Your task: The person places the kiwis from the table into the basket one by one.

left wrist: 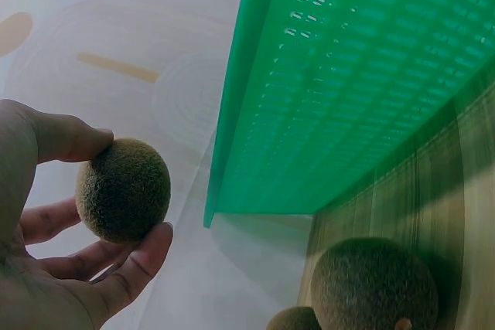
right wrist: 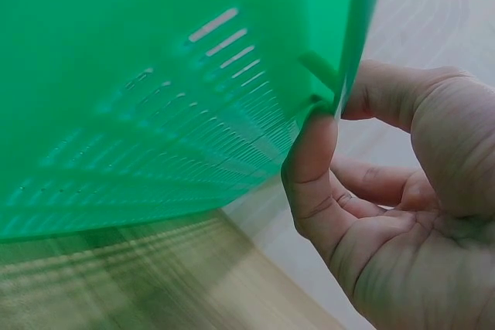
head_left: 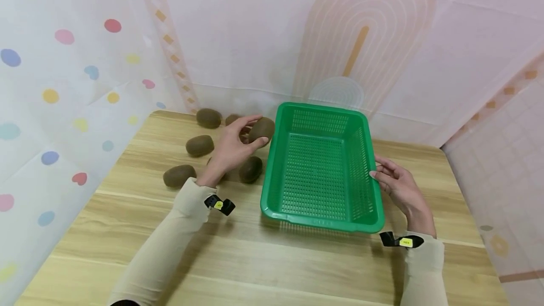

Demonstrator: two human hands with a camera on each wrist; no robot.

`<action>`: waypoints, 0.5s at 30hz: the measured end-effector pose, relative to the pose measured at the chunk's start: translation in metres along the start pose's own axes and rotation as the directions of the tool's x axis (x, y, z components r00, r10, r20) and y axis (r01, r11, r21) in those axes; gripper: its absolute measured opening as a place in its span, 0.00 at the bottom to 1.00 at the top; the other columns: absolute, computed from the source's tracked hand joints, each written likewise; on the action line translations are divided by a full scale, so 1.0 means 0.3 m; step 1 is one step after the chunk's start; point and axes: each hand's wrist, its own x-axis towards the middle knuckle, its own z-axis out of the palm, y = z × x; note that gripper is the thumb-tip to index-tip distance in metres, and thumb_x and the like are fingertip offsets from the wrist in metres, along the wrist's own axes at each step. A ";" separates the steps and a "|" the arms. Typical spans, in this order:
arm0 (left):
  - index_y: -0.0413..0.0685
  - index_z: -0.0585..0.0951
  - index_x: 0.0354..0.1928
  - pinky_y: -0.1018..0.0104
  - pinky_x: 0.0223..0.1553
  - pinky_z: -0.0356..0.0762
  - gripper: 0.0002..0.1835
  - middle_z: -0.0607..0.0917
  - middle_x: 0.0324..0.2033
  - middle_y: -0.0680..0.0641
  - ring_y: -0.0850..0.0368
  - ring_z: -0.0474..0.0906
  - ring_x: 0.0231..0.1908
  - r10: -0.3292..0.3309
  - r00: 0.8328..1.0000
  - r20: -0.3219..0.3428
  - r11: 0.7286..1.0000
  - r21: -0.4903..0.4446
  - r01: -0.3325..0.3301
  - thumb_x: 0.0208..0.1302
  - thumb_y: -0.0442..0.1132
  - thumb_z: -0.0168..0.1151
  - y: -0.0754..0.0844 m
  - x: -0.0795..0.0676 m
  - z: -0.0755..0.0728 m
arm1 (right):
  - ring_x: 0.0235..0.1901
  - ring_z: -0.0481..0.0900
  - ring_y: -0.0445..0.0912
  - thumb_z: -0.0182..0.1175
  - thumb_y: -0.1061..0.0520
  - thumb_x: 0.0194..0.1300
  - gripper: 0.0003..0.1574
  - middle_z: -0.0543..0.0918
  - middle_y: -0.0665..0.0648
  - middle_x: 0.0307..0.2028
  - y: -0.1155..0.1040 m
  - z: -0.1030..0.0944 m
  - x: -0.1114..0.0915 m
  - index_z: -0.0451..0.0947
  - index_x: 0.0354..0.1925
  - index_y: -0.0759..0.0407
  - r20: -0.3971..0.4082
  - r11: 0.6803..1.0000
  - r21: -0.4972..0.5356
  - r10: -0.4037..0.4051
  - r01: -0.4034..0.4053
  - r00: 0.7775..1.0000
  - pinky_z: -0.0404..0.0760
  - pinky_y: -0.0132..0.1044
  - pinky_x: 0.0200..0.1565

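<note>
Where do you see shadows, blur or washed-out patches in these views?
Head: soft shadows on the table beside both sleeves; left wrist: backdrop pale and washed out, held kiwi's fuzz readable; right wrist: table streaky and soft, pale light through the green basket's slots, right hand's creases clear.

Room lies above the basket; its left wall blocks sideways passage.
</note>
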 end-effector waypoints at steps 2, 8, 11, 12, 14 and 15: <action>0.59 0.73 0.61 0.57 0.45 0.78 0.30 0.78 0.54 0.49 0.53 0.77 0.47 -0.011 1.000 0.010 1.000 -0.004 0.011 0.56 0.50 0.67 0.007 0.003 0.009 | 0.40 0.76 0.39 0.61 0.60 0.63 0.42 0.73 0.55 0.44 0.002 0.002 -0.002 0.55 0.70 0.63 -0.004 1.000 0.004 0.000 0.000 1.000 0.81 0.28 0.41; 0.59 0.73 0.61 0.60 0.39 0.79 0.29 0.78 0.53 0.50 0.56 0.77 0.42 -0.005 1.000 0.029 1.000 -0.028 0.006 0.56 0.49 0.68 0.028 0.019 0.032 | 0.39 0.75 0.38 0.62 0.60 0.62 0.42 0.71 0.55 0.44 0.002 0.003 0.001 0.55 0.69 0.63 -0.015 1.000 -0.008 -0.010 0.010 1.000 0.81 0.28 0.41; 0.58 0.73 0.61 0.61 0.37 0.79 0.29 0.78 0.53 0.51 0.57 0.77 0.41 0.017 0.999 0.039 0.999 -0.029 -0.016 0.57 0.49 0.67 0.037 0.029 0.042 | 0.39 0.75 0.39 0.62 0.59 0.62 0.42 0.71 0.56 0.45 0.002 0.003 0.003 0.55 0.69 0.63 -0.018 1.000 -0.012 -0.007 0.006 1.000 0.81 0.28 0.41; 0.58 0.73 0.61 0.61 0.37 0.79 0.29 0.78 0.53 0.51 0.57 0.76 0.41 0.024 0.999 0.042 0.999 -0.029 -0.023 0.57 0.49 0.67 0.039 0.032 0.045 | 0.40 0.75 0.39 0.62 0.59 0.63 0.42 0.71 0.56 0.45 0.002 0.003 0.004 0.56 0.69 0.63 -0.018 1.000 -0.016 -0.004 0.004 1.000 0.81 0.28 0.41; 0.58 0.73 0.61 0.62 0.37 0.79 0.28 0.78 0.53 0.51 0.57 0.76 0.42 0.032 0.998 0.049 0.999 -0.024 -0.031 0.57 0.49 0.67 0.042 0.037 0.050 | 0.40 0.76 0.39 0.62 0.59 0.63 0.41 0.72 0.56 0.45 0.002 0.006 0.006 0.56 0.69 0.62 -0.016 1.000 -0.023 0.000 0.000 1.000 0.81 0.28 0.42; 0.59 0.73 0.61 0.62 0.37 0.79 0.28 0.78 0.53 0.51 0.57 0.76 0.42 0.034 0.998 0.053 0.999 -0.023 -0.033 0.57 0.49 0.67 0.043 0.039 0.052 | 0.40 0.76 0.39 0.61 0.59 0.63 0.41 0.72 0.57 0.45 0.002 0.008 0.007 0.56 0.69 0.62 -0.013 1.000 -0.024 0.000 0.000 1.000 0.80 0.28 0.42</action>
